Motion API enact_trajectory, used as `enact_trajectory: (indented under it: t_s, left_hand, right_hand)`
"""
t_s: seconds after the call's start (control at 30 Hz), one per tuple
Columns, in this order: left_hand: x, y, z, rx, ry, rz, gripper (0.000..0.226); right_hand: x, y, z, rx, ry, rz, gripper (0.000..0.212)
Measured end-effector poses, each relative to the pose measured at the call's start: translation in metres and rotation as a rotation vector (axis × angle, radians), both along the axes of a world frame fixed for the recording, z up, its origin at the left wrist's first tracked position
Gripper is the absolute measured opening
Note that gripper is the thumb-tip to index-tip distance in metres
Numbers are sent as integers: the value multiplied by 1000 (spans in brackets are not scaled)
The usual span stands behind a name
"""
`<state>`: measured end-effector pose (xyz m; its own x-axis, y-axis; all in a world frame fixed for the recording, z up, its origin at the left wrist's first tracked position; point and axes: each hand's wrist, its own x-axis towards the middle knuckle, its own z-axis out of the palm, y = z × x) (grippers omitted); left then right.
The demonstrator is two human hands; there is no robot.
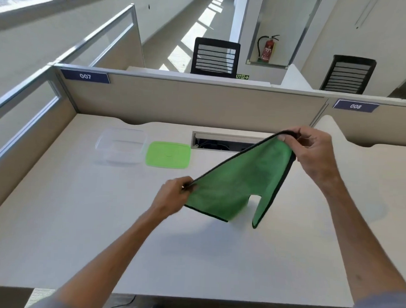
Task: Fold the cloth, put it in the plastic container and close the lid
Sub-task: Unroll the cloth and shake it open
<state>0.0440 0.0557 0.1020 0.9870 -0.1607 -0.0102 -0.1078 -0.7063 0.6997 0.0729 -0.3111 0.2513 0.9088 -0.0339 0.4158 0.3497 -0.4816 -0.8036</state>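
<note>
You hold the green cloth [237, 187] up above the white desk [79, 230], stretched along its black-trimmed top edge — its lower part hangs in two flaps with a gap between them, and whether the tips touch the desk is hard to tell. Your left hand [173, 196] pinches the near corner, fingers closed on the trim; your right hand [312, 150] pinches the far, higher corner the same way. The cloth hides part of the cable slot [221, 140] behind it. To the left on the desk, the clear plastic container [120, 146] stands open — its walls are faint against the surface. The green lid [168, 154] lies flat just beside it.
</note>
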Motion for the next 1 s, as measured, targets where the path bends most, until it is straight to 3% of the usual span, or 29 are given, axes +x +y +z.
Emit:
enact_trajectory:
  t_s: [0.17,0.33,0.43,0.7,0.87,1.0]
  left_hand:
    - [26,47,34,-1,-146,19,20]
    - [34,73,74,-245,-176,40,14]
    - [37,79,91,-293,-199,-4,4]
    - [50,78,116,-195,-266,-48,14]
    - [80,65,116,-152,-180,-24,18]
    - [101,57,127,-163,-187,1,17]
  right_hand:
    - [-11,-32,16,46,-9,-18,4]
    - [-22,-54,21,6,12,-43,9]
    - [-27,-61,21,12,29,-46,8]
    - [-16,-82,9,-46,112,-46,7]
    - [13,-80,-10,-141,207,-108,14]
    - [34,-77,-10,-136,202,-161,5]
